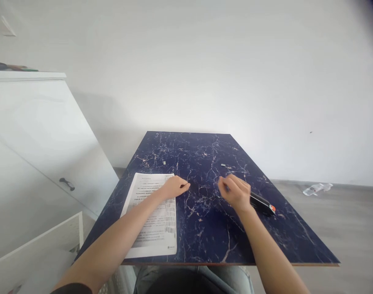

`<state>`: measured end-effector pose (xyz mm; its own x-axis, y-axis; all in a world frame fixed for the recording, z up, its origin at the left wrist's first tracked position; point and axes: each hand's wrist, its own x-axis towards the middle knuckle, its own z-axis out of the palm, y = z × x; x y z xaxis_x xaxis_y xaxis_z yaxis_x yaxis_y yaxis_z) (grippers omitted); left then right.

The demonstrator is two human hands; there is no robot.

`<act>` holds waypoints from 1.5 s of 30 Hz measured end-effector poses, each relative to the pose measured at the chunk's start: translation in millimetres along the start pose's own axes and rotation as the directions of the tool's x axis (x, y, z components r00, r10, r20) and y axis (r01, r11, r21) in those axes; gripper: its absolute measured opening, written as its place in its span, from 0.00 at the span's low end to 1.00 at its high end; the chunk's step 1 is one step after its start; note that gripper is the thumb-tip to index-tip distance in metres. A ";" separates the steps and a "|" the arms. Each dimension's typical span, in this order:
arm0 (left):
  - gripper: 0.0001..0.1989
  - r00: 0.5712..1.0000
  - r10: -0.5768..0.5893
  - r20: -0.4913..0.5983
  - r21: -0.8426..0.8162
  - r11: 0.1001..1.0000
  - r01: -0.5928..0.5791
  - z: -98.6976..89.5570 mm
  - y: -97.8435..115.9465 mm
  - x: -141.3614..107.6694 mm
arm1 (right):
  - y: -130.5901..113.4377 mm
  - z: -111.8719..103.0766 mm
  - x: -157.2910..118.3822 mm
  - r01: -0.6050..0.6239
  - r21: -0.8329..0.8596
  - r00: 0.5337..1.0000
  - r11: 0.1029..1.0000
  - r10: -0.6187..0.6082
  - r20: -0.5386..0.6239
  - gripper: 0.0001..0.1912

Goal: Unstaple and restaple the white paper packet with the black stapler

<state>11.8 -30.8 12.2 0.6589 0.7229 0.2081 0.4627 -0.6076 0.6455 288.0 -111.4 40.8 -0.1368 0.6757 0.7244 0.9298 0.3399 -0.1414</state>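
Note:
My left hand (175, 186) is closed, thumb toward the right, above the upper right edge of a stack of printed sheets (149, 228). The left forearm crosses over the print. To the right, my right hand (235, 191) is also closed, fingers curled in, over the dark tabletop. Whatever either hand holds, if anything, is hidden. Beside my right hand lies a long black object, looking like a stapler (261, 203), with an orange and white end; the hand covers part of it. Beyond the hands lie a small pale piece (164, 163) at left and small pale pieces (223, 165) at right.
The dark blue marbled table (201, 249) reaches to a white wall (204, 81). On the left stands a white cabinet (36, 134) with a dark handle (66, 183). Clear crumpled plastic (317, 188) lies on the grey floor (336, 228) at right.

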 end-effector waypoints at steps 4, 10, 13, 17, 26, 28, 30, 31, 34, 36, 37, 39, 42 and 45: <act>0.27 1.000 0.008 -0.004 0.014 1.000 -0.008 -0.3 1.9 0.4 | 34.9 -37.5 -56.1 -0.252 -0.047 0.958 0.967 0.242 -0.151 0.14; 0.26 1.000 0.018 0.006 0.101 0.995 -0.019 2.2 -2.8 2.9 | 59.6 -70.3 -100.9 -0.561 0.181 0.799 0.807 0.586 -0.135 0.23; 0.25 1.000 0.016 0.005 0.115 0.993 -0.017 3.2 -4.3 3.1 | 71.9 -67.2 -109.3 -0.660 0.265 0.748 0.703 0.649 0.139 0.30; 0.25 1.000 0.024 0.001 0.116 0.993 -0.024 2.9 -4.0 2.2 | 85.0 -60.0 -113.6 -0.693 0.087 0.716 0.715 0.669 0.199 0.29; 0.25 1.000 0.009 0.023 0.096 0.995 -0.011 5.4 -9.5 3.2 | 72.9 -56.0 -101.6 -0.680 0.167 0.731 0.714 0.676 0.089 0.27; 0.25 1.000 0.017 0.002 0.108 0.994 -0.017 4.6 -6.9 2.5 | 60.5 -44.7 -86.2 -0.658 0.256 0.747 0.708 0.656 0.105 0.29; 0.24 0.994 0.034 -0.101 0.136 0.991 -0.020 3.2 -2.7 1.7 | 47.2 -28.9 -64.1 -0.649 0.326 0.756 0.687 0.632 0.172 0.29; 0.23 0.984 0.037 -0.172 0.148 0.989 -0.011 2.5 -0.4 1.4 | 41.2 -20.0 -50.8 -0.638 0.337 0.768 0.693 0.607 0.206 0.28; 0.23 0.936 -0.011 -0.351 0.144 0.987 0.065 0.5 4.6 0.9 | 28.8 7.8 -6.7 -0.570 0.367 0.820 0.735 0.477 0.317 0.23; 0.24 0.915 -0.061 -0.399 0.124 0.985 0.119 -0.4 5.6 1.2 | 25.4 26.0 19.9 -0.518 0.421 0.848 0.745 0.383 0.366 0.21; 0.24 0.909 -0.081 -0.409 0.117 0.983 0.140 -0.7 5.5 1.5 | 24.5 34.7 30.5 -0.502 0.459 0.854 0.733 0.336 0.398 0.21; 0.24 0.902 -0.107 -0.419 0.110 0.980 0.168 -1.0 4.6 2.3 | 22.5 50.5 44.4 -0.499 0.521 0.850 0.693 0.271 0.452 0.22; 0.24 0.899 -0.124 -0.420 0.114 0.976 0.188 -0.2 2.6 3.4 | 16.9 68.4 48.5 -0.510 0.543 0.840 0.667 0.253 0.479 0.23; 0.24 0.892 -0.141 -0.429 0.112 0.972 0.208 1.1 0.1 4.1 | 10.5 77.8 42.6 -0.484 0.530 0.850 0.697 0.230 0.473 0.20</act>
<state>15.2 -28.2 12.2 0.2679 0.8720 0.4097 0.6529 -0.4770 0.5884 265.3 -28.2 17.7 -0.0639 0.9624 0.2639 0.5331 0.2565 -0.8063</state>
